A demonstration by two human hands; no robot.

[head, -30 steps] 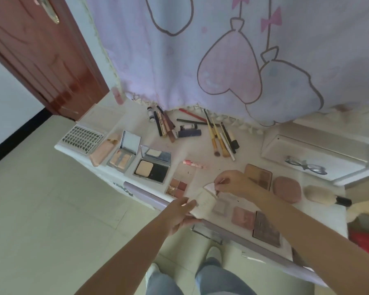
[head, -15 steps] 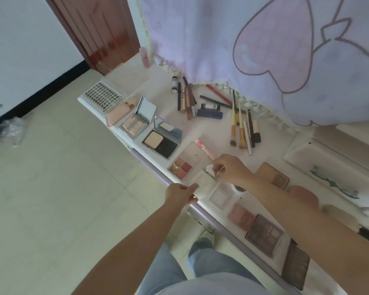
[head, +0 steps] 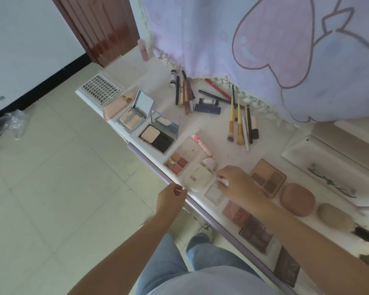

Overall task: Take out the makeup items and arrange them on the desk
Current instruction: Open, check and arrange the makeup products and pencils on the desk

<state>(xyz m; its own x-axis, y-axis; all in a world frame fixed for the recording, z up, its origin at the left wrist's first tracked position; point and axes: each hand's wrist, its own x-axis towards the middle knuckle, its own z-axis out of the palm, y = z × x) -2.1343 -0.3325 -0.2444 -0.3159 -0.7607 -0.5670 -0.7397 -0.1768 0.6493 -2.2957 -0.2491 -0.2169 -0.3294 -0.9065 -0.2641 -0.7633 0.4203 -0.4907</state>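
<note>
Makeup lies spread over the white desk (head: 218, 126). A closed white compact (head: 197, 176) sits near the front edge, with a small clear case (head: 213, 194) to its right. My right hand (head: 240, 186) hovers over the clear case and pinches a small white pad (head: 223, 181) at its fingertips. My left hand (head: 170, 199) is just off the desk's purple edge, fingers loosely curled, holding nothing. A four-colour palette (head: 176, 163) and a pink lipstick tube (head: 202, 145) lie just beyond the compact.
Open powder compacts (head: 158, 136), a lash tray (head: 100, 90), pencils (head: 184, 92) and brushes (head: 240, 122) fill the far desk. Brown palettes (head: 267, 177), a pink case (head: 297, 202) and a white box (head: 328, 167) lie right. A curtain (head: 264, 50) hangs behind.
My left hand has let go of the white compact and drawn back off the desk edge. My right hand has shifted slightly right, still pinching the white pad. The camera tilted down.
</note>
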